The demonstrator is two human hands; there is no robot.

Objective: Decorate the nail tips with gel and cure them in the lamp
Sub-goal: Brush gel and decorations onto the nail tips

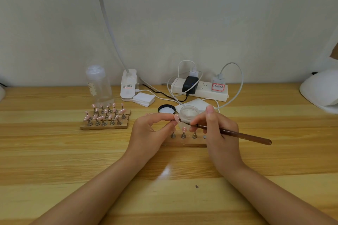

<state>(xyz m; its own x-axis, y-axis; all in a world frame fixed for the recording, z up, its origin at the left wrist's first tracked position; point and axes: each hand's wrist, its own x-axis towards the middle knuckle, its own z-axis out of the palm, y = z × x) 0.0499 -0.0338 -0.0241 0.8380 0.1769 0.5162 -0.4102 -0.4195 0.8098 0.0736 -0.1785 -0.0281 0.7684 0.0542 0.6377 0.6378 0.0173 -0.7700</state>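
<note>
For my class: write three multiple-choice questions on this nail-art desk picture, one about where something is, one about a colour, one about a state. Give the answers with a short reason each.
1. Where is the black lid?
A. on the jar
B. on the table, left of the jar
C. in the left hand

2. What colour is the nail tip being painted?
A. pink
B. blue
C. black

3. What state is the glass jar in?
A. open
B. closed
C. tipped over

Answers: B, it lies flat beside the jar; A, the tip the left hand pinches is pink; A, the jar stands uncapped behind the brush the right hand holds.
</note>
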